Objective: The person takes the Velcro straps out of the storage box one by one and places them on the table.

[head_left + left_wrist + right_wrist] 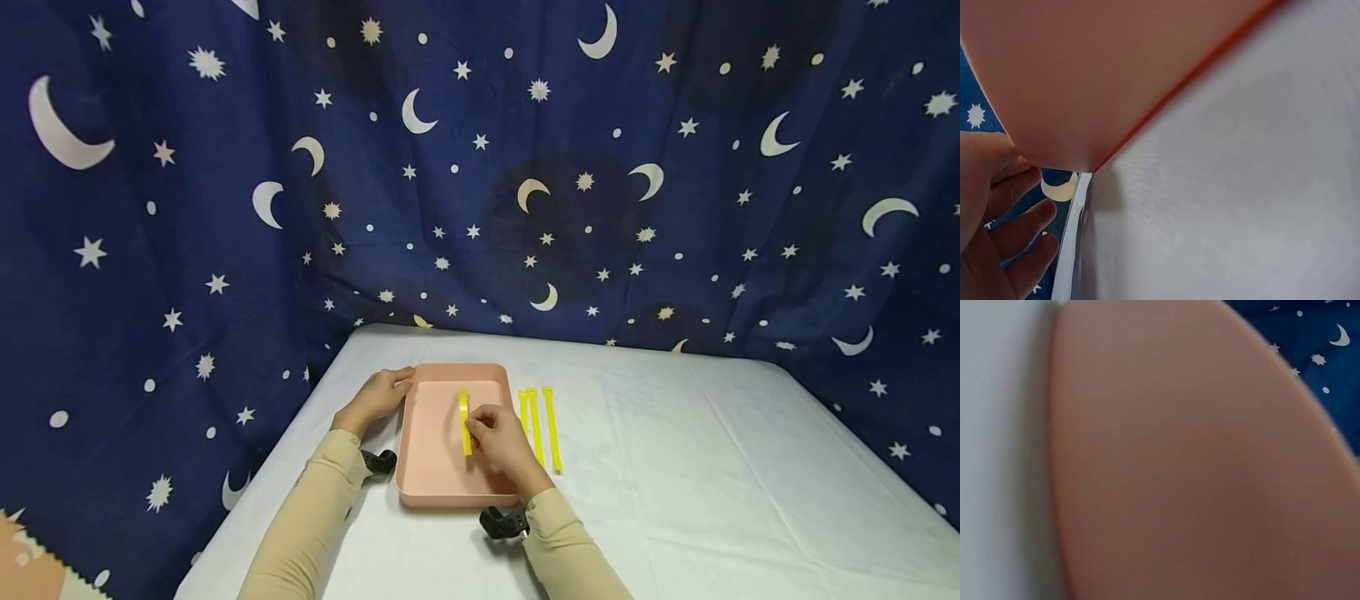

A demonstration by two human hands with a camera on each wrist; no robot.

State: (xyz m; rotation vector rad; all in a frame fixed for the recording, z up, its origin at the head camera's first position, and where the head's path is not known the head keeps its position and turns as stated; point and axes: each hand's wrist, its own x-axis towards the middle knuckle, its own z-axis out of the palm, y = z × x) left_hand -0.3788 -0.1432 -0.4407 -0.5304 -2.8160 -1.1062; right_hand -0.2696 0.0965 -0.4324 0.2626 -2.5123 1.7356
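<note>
A shallow pink tray (pixel 435 487) lies on the white-covered table. Over the inside of the tray, my right hand (pixel 504 442) pinches a yellow strap (pixel 465 425) between thumb and fingers, the strap pointing away from me. My left hand (pixel 377 397) rests against the tray's far left corner with its fingers extended. In the left wrist view, that hand (pixel 1007 231) touches the end of the tray wall (pixel 1079 94), several fingers spread beneath. The tray's outer wall (pixel 1179 456) fills most of the right wrist view and hides the right hand and strap.
To the right of the tray lie more yellow straps, one of them apart (pixel 552 429) and others (pixel 534 417) partly behind the right hand. A dark blue curtain (pixel 480 183) with moons and stars hangs behind and left of the white table (pixel 712 483).
</note>
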